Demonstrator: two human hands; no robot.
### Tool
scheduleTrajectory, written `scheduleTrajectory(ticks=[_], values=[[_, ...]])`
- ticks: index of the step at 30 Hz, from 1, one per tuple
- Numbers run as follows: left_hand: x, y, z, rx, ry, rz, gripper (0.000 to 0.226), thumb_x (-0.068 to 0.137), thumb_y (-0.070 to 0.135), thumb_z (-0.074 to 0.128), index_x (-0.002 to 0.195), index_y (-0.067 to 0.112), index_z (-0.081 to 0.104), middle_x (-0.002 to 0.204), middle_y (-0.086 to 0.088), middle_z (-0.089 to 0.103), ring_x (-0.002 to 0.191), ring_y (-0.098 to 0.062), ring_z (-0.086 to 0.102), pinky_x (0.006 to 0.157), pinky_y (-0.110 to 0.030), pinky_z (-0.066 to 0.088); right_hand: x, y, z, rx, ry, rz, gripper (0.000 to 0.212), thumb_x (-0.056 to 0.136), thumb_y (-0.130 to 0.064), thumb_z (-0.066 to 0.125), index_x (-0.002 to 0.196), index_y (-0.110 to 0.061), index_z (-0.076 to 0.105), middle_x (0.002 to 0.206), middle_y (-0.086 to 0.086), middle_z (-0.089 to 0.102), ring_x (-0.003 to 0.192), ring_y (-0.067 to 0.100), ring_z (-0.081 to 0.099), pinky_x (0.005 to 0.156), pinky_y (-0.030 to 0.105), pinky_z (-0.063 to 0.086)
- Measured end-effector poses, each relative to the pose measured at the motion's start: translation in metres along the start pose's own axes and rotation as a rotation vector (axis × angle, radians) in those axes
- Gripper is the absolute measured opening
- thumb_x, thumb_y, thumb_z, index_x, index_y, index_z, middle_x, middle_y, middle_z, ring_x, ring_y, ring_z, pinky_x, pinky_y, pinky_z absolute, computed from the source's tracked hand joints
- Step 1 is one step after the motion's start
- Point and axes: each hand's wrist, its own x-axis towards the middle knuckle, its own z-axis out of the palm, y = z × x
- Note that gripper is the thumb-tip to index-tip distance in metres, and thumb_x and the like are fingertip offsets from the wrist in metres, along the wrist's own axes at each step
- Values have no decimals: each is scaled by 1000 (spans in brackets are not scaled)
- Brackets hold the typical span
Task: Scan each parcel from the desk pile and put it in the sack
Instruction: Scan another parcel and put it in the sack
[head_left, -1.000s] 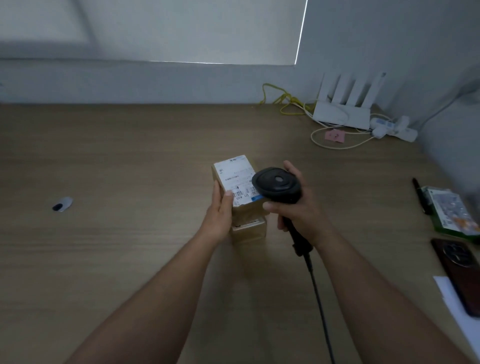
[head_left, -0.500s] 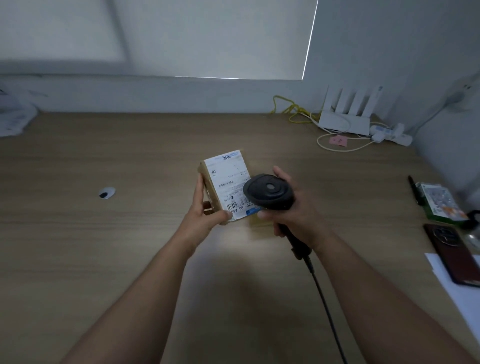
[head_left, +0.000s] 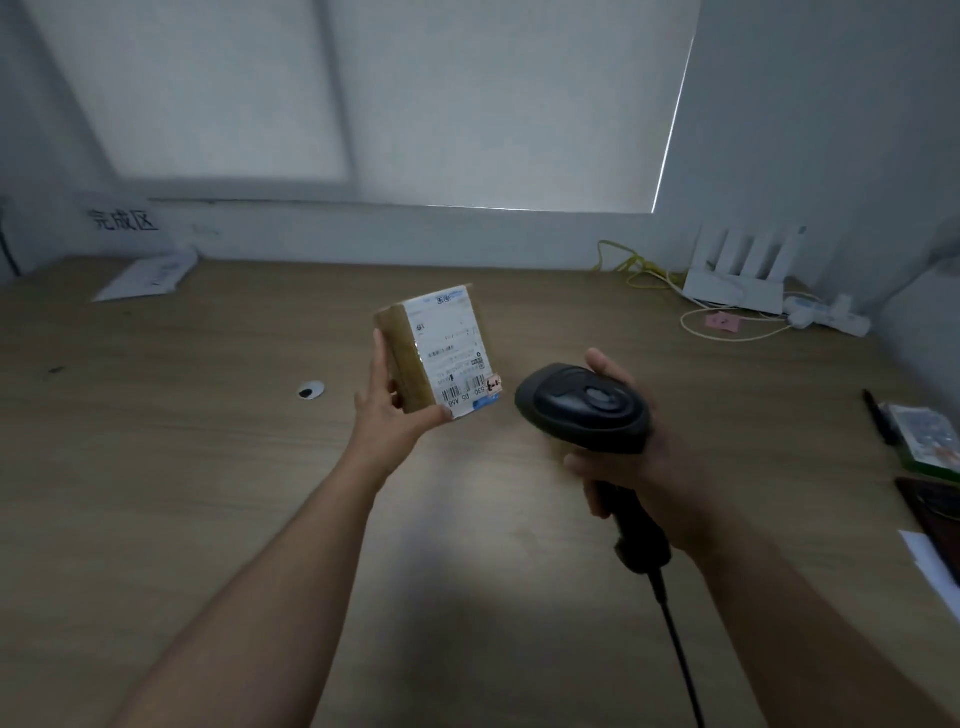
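Observation:
My left hand (head_left: 388, 410) holds a small brown cardboard parcel (head_left: 436, 349) above the wooden desk (head_left: 208, 467), its white shipping label with a barcode facing me. My right hand (head_left: 644, 457) grips a black corded barcode scanner (head_left: 584, 408) by its handle, a short way to the right of the parcel and apart from it. The scanner's cable (head_left: 675, 639) trails down toward me. No sack is in view, and no other parcel shows on the desk.
A white envelope (head_left: 148, 278) lies at the back left under a wall sign. A small white-and-black object (head_left: 310, 389) sits left of the parcel. A white router (head_left: 737, 280), cables and a power strip (head_left: 826, 317) fill the back right. A pen, packet and dark phone (head_left: 935, 509) lie along the right edge.
My left hand has lifted the parcel off the desk and carried it up and left, away from the scanner. The scanner now sits apart to the right. The view has tilted up and left.

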Motion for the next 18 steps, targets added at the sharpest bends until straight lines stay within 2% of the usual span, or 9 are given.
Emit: scheduleTrajectory(ticks=[4, 6, 9, 12, 14, 16, 18], values=[[-3, -9, -17, 4, 49, 5, 129, 41, 38, 81, 136, 73, 1, 142, -9, 40, 112, -15, 59, 103, -48, 47, -24, -10, 16, 23, -64, 4, 98, 63, 6, 74, 143, -33, 35, 95, 24, 69, 56, 27, 62, 41, 33, 46], [-7, -7, -22, -4, 40, 21, 130, 47, 30, 84, 140, 68, 1, 144, -10, 38, 113, -14, 59, 103, -46, 48, -32, -11, 19, 36, -70, 17, 95, 63, 5, 70, 142, -34, 36, 95, 20, 70, 63, 30, 64, 41, 32, 46], [-12, -6, -25, -24, 40, 56, 126, 67, 5, 83, 150, 52, 1, 145, -8, 33, 113, -14, 57, 98, -34, 49, -39, -11, 21, 22, -89, 44, 96, 63, 5, 72, 143, -36, 37, 100, 16, 69, 59, 39, 55, 42, 30, 46], [-14, -7, -26, -28, 43, 67, 122, 71, -2, 79, 152, 46, 1, 140, -3, 36, 109, -12, 56, 94, -30, 47, -44, -13, 22, 1, -89, 52, 97, 63, 5, 72, 144, -35, 36, 99, 17, 69, 58, 40, 53, 42, 30, 46], [-17, -5, -28, -31, 34, 59, 125, 67, 6, 83, 150, 51, 1, 141, -6, 41, 111, -12, 57, 99, -37, 47, -48, -14, 23, -11, -90, 49, 98, 63, 6, 71, 144, -34, 36, 99, 18, 69, 59, 42, 53, 42, 30, 46], [-19, -5, -29, 2, 37, 39, 130, 53, 29, 86, 145, 62, -1, 139, -11, 42, 113, -16, 57, 104, -48, 45, -50, -17, 24, -20, -87, 55, 98, 62, 6, 70, 144, -33, 35, 93, 17, 70, 51, 37, 54, 41, 31, 45], [-16, -10, -29, 24, 39, 14, 130, 44, 41, 82, 141, 67, -2, 137, -13, 42, 114, -21, 56, 104, -53, 43, -52, -18, 25, -24, -89, 59, 98, 61, 7, 70, 144, -32, 35, 87, 15, 70, 45, 29, 54, 40, 30, 45]])
